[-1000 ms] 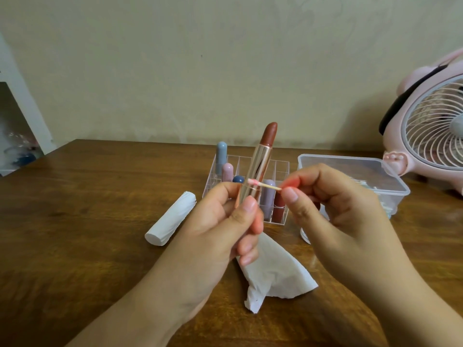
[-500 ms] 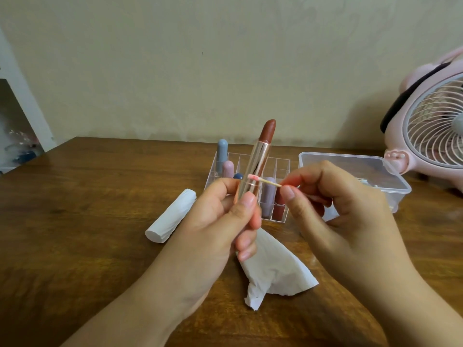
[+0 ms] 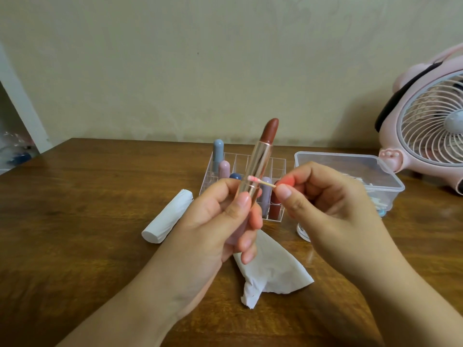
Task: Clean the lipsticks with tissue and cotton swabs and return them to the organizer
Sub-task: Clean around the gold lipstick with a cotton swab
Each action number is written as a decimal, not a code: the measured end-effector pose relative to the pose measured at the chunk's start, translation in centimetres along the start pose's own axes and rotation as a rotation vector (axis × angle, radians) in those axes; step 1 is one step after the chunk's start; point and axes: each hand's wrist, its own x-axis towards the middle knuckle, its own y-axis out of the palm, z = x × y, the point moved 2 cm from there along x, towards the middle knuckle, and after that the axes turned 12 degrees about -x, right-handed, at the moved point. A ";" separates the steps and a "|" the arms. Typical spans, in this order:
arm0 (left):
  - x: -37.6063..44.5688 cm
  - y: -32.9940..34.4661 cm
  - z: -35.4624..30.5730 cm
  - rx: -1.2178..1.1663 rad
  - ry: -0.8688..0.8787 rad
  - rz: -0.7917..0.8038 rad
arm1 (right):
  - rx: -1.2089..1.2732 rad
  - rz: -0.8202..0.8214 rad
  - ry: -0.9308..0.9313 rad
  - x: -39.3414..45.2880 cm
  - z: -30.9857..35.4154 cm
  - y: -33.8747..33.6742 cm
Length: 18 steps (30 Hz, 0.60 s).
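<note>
Mid-frame, the left hand [image 3: 213,221] grips the uncapped lipstick [image 3: 260,161] while the right hand [image 3: 325,204] pinches a cotton swab [image 3: 260,181] against its casing; cleaning looks underway, return to the organizer [image 3: 253,166] pending.

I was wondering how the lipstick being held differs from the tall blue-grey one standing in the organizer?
The held lipstick is uncapped, its brown bullet exposed above a shiny rose-gold tube; the blue-grey lipstick is capped and matte. The held lipstick leans, gripped by the left hand while the right hand touches a cotton swab to it; the blue-grey lipstick stands upright in a back corner cell of the organizer. Both are slim cylinders.
</note>
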 end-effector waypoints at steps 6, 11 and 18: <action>0.1 -0.2 0.3 0.051 0.006 0.002 | 0.051 0.005 0.011 0.1 0.0 -0.4; 0.0 -0.1 0.2 -0.021 -0.052 0.010 | 0.068 0.018 0.007 0.2 -0.4 -0.4; -0.2 0.2 0.1 -0.091 -0.093 0.028 | 0.113 0.052 -0.007 0.1 -0.3 -0.3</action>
